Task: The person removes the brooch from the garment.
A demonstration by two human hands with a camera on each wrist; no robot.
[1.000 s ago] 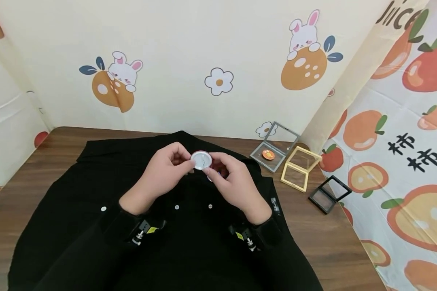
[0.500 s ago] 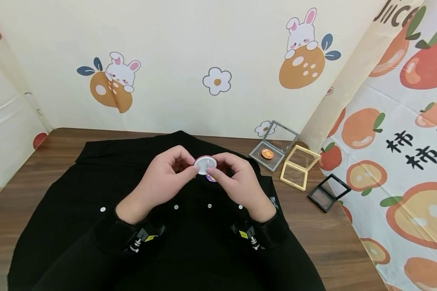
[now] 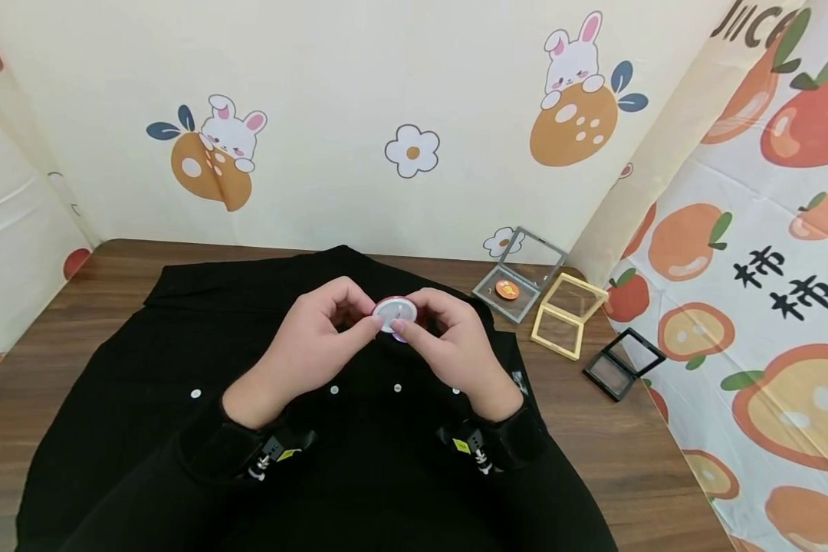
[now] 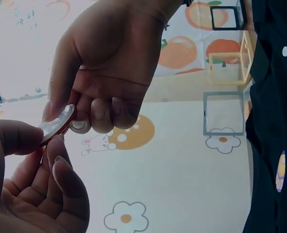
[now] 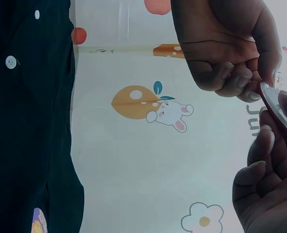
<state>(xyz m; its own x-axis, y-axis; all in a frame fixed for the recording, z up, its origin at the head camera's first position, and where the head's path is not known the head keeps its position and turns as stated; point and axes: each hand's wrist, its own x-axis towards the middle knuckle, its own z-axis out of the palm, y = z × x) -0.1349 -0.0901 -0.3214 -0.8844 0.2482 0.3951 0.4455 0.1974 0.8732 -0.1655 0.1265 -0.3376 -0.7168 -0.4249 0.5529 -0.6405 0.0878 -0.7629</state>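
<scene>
Pinching the round badge (image 3: 395,313) from both sides.
Holds its left edge in left hand (image 3: 317,336), its right edge in right hand (image 3: 451,343), with wrists (image 3: 250,397) apart below it.

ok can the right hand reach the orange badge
Probably yes: the orange badge lies in the open gray case with nothing over it, though the right hand would likely have to let go of the held badge first.

Round red-edged badge (image 3: 395,314) — white back showing, held aloft, tilted.
</scene>
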